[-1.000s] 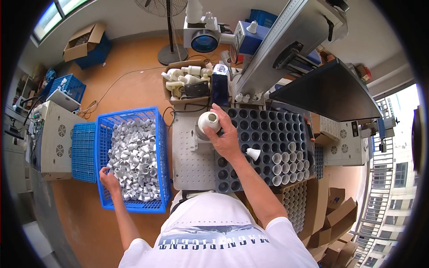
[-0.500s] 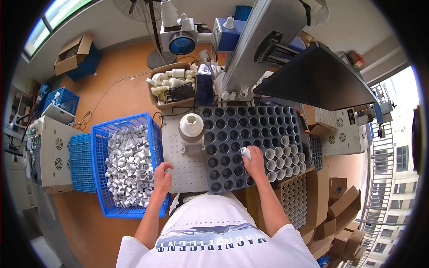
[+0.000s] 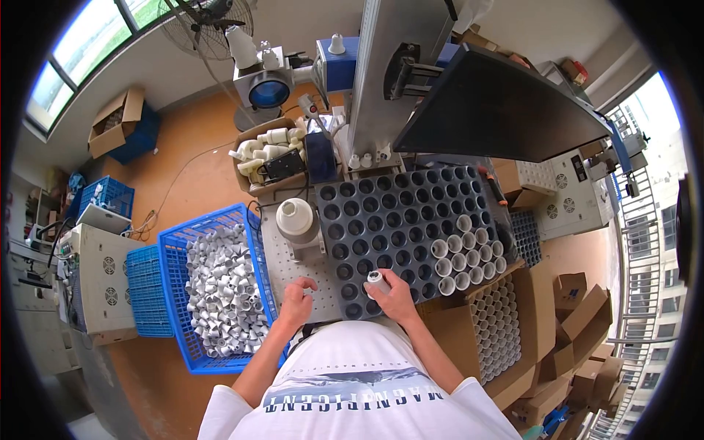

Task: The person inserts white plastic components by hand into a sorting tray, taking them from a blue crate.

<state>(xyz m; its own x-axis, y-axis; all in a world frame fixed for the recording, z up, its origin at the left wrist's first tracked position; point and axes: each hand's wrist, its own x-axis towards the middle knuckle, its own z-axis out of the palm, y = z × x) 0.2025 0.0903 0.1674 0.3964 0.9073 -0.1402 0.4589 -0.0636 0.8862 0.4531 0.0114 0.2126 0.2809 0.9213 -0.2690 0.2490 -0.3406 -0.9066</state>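
Observation:
My right hand (image 3: 394, 295) is closed round a white cup-shaped plastic part (image 3: 377, 281) with a dark mouth, held over the near edge of the black tray (image 3: 352, 251). The tray has rows of round holes. At its right side stand several white cups (image 3: 463, 262) with their open ends up. Over the perforated metal plate (image 3: 281, 268), my left hand (image 3: 296, 302) hovers with fingers bent and a little apart, and I see nothing clearly held in it. A larger white round fixture (image 3: 295, 220) stands on that plate, beyond my left hand.
A blue crate (image 3: 170, 293) heaped with small white cone-shaped parts (image 3: 224, 293) is on the left. A machine column (image 3: 370, 95) and a black monitor (image 3: 506, 110) rise behind the tray. Cardboard boxes (image 3: 539, 315), one holding rows of white cups (image 3: 499, 330), stand on the right.
My right hand has drawn back from the tray's middle to its near edge, still holding the white part. My left hand has shifted slightly right and nearer my body. The view has turned.

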